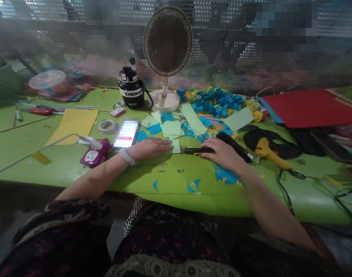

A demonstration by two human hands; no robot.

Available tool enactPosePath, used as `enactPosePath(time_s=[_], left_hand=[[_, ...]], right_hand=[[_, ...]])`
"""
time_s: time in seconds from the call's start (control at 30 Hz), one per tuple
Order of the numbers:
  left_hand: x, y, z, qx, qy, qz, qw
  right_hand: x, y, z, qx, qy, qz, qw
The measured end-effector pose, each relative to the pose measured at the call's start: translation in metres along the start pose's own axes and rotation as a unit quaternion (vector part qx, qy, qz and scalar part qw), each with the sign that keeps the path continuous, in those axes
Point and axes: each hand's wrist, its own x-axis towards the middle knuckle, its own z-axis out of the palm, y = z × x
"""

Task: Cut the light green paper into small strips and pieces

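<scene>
Fingers (164, 144) of the left hand (150, 148) lie flat and close together over a small pale green paper piece (176, 146), around the middle of the bench (20, 165), nearer its front edge than its back. The fingers of the right hand (219, 151) are clamped on a black cutter knife (190, 150), which lies along the bench with its blade end pointing left, at the paper's right edge; whether the two touch cannot be told.

Toward the bench's back left corner stands a clear plastic tub (50, 82), with a yellow sheet (73, 125) to its right and closer to the front. A purple socket block (95, 154) sits near the front edge, a white plug in its top (92, 143). Next come a tape roll (107, 126) and a lit phone (126, 134), just beyond the left wrist. A black jug (132, 92) and a fan (168, 42) stand at the back edge. Cut blue and yellow paper (219, 103) heaps right of the fan. Beyond the right hand lie a long black object (236, 147), a yellow glue gun (272, 154) and, toward the back right corner, a large red sheet (311, 107).
</scene>
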Motion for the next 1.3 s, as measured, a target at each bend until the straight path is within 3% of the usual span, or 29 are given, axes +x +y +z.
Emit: enactPosePath(time_s=[0.23,0.43,0.57,0.83,1.0,1.3], left_hand=[[0.005,0.021,0.007,0.082,0.015,-0.042,0.996],[0.006,0.002,0.002,0.003,0.014,-0.010,1.000],[0.005,-0.006,0.003,0.003,0.006,-0.004,1.000],[0.005,-0.007,0.007,0.010,-0.001,-0.007,1.000],[0.006,-0.004,0.005,0.003,0.000,-0.028,1.000],[0.007,-0.004,0.003,-0.008,0.002,-0.025,1.000]], right_hand=[[0.000,0.003,-0.002,0.014,-0.011,-0.005,1.000],[0.003,-0.002,0.004,0.032,-0.015,-0.017,0.999],[0.003,-0.007,0.004,0.037,-0.016,-0.025,0.999],[-0.002,-0.003,-0.004,0.055,-0.066,-0.046,0.995],[-0.001,-0.009,-0.005,0.068,-0.065,-0.017,0.995],[-0.002,-0.018,-0.006,0.079,-0.086,-0.022,0.993]])
